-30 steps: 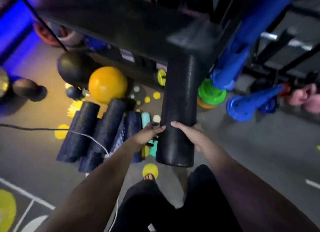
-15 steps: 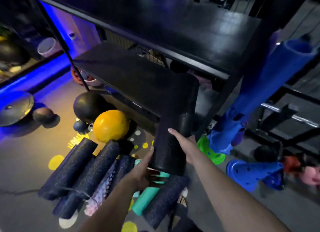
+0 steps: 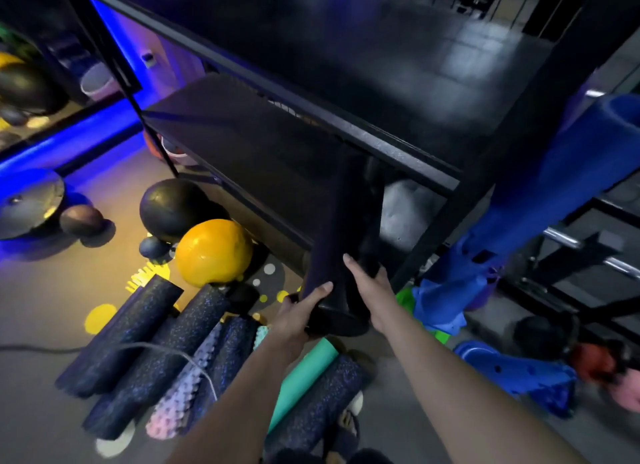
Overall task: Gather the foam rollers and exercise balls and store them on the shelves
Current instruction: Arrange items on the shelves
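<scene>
You are gripping the black foam roller with both hands at the lower centre of the frame. Your left hand is curling around its near end from the left, thumb lying on top. Your right hand is wrapping its right side, fingers pressed together. The roller is tilting upward, its far end reaching over the middle shelf. At lower left, more foam rollers are lying on the floor, just below a yellow ball and a black ball.
</scene>
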`<state>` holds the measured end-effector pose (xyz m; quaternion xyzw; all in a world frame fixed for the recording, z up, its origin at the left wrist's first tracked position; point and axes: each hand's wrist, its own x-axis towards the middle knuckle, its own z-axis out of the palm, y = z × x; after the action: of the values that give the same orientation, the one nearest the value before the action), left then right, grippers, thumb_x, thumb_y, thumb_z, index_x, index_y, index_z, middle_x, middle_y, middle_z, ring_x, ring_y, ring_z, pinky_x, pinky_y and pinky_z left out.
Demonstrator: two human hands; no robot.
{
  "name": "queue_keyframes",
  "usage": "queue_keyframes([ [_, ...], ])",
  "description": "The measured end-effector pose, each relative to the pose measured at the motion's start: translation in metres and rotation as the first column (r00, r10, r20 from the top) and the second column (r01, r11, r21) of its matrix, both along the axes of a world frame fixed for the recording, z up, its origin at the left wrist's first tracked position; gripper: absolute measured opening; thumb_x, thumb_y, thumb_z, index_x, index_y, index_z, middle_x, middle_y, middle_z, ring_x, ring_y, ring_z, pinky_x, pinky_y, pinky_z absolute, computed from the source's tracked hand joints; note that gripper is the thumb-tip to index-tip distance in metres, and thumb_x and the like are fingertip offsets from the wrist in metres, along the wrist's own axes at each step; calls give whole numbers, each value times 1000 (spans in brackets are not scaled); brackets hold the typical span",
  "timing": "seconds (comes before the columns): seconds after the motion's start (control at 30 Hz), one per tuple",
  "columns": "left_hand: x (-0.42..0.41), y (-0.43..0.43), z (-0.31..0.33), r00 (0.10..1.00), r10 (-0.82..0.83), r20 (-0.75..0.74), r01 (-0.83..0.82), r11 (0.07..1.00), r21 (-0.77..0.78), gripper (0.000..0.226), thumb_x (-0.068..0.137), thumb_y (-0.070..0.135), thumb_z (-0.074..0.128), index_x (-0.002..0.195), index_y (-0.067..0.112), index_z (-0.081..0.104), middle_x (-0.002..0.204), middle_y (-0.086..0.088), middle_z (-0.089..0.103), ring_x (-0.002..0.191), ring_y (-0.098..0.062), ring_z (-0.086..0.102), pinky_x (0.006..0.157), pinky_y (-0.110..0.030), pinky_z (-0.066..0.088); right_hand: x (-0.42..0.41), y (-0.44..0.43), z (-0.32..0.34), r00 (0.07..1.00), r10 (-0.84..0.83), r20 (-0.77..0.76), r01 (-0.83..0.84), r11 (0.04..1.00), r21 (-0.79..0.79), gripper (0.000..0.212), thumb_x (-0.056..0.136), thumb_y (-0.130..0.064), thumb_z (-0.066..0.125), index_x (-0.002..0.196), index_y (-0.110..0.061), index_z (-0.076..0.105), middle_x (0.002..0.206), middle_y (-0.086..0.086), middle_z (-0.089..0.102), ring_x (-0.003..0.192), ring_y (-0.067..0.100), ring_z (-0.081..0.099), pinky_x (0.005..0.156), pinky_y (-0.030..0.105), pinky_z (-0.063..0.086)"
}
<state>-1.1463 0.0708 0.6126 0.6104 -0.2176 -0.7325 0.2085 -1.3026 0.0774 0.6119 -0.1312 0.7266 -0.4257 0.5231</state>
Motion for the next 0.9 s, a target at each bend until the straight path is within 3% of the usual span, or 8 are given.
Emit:
queue_keyframes([
  [0.1,-10,-12,-14,996,80,35,-80,997,-18,77,69,36,90,120,15,37,103,0,61,90,-20,66,74,-42,60,-9,2,-14,997,77,-14,-76,996,39,92,71,-69,76,148,-35,40,136,-8,55,120,22,59,103,46,51],
  [0.23,-17,-37,-41,991,92,95,-84,993,-88,77,65,29,94,124,13,48,104,-4,67,87,-18,70,58,-29,58,-11,2,-38,988,156,19,-157,980,119,67,80,-60,75,137,-41,45,122,-9,60,98,10,62,72,34,55],
  [0.33,-36,-58,-73,987,74,140,-50,985,-167,71,65,28,95,119,17,49,103,2,68,83,-6,66,54,-16,54,-13,-8,-72,994,113,-15,-111,991,78,94,56,-76,81,137,-45,47,135,-10,61,115,13,64,98,42,55],
  [0.5,-78,-98,-141,968,-67,241,140,943,-303,74,55,44,97,116,30,56,108,10,71,94,-1,67,86,-20,56,-36,-32,-130,975,87,-205,-72,994,78,88,84,-63,62,156,-24,31,152,-5,45,139,17,46,118,42,37],
  [0.57,-94,-110,-160,945,-112,308,226,903,-365,82,58,48,94,129,29,56,118,13,66,106,-2,63,93,-17,50,-48,-37,-149,948,149,-282,-122,986,112,91,85,-67,54,158,-19,26,158,6,41,142,24,43,118,41,35],
  [0.67,-121,-125,-186,913,-191,360,344,834,-432,103,57,53,92,146,27,46,138,8,52,126,-6,49,109,-22,38,-69,-39,-179,899,225,-377,-145,963,228,69,104,-47,41,160,-13,16,160,16,34,140,35,43,110,39,36],
  [0.77,-142,-130,-213,874,-292,388,457,764,-455,106,58,57,90,149,26,45,146,0,49,137,-12,44,118,-29,34,-81,-38,-209,879,194,-436,-105,970,220,62,105,-43,38,158,-17,20,157,17,37,139,34,42,114,44,36],
  [0.9,-156,-127,-244,836,-321,444,529,687,-498,91,72,49,85,150,28,45,159,-7,36,151,-15,27,119,-21,20,-77,-36,-237,810,214,-546,-135,974,182,64,103,-29,43,159,-16,16,155,20,37,138,37,44,113,46,37],
])
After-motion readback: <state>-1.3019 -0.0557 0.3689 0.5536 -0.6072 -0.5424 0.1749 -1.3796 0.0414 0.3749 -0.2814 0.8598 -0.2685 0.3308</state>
